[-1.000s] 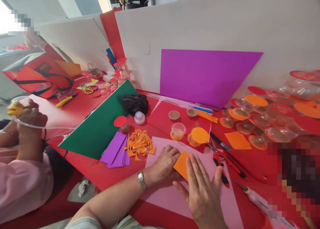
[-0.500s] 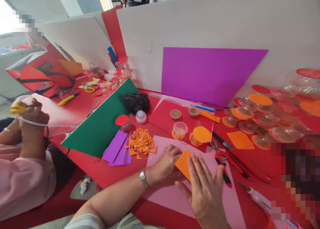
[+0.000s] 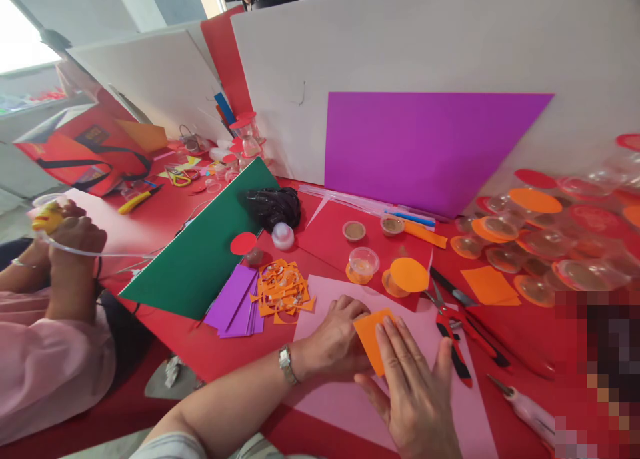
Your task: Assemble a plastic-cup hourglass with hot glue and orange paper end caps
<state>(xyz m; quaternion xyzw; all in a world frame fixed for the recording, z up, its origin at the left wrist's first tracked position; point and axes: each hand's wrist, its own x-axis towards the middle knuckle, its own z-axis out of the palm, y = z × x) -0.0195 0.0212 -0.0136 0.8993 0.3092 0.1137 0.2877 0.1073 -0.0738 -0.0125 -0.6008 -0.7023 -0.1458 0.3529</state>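
Over a pink sheet [image 3: 325, 405], an orange paper square [image 3: 373, 342] sits tilted between my two hands. My right hand [image 3: 415, 385] lies flat on its face, fingers stretched out and thumb apart. Curled at the square's left edge is my left hand [image 3: 337, 342]; its fingertips and whatever they grip under the paper are hidden. Beyond the hands stand a clear plastic cup [image 3: 364, 262] on an orange disc and another piece topped by an orange disc [image 3: 409, 274]. Two small cups of brown sand, a nearer one [image 3: 354, 230] and a farther one [image 3: 392, 225], stand behind.
Orange scraps [image 3: 283, 285] and purple cards [image 3: 235, 302] lie left, beside a green board [image 3: 200, 252]. Red-handled pliers [image 3: 454, 335], a pink-handled tool [image 3: 525, 409] and orange squares [image 3: 490, 285] lie right, below piled clear domes [image 3: 550, 245]. A co-worker's hands [image 3: 75, 235] hold a yellow tool.
The view has shifted slightly, so things on the right appear farther right. Both hands keep nearly the same pose, with the right hand still flat on the orange square.
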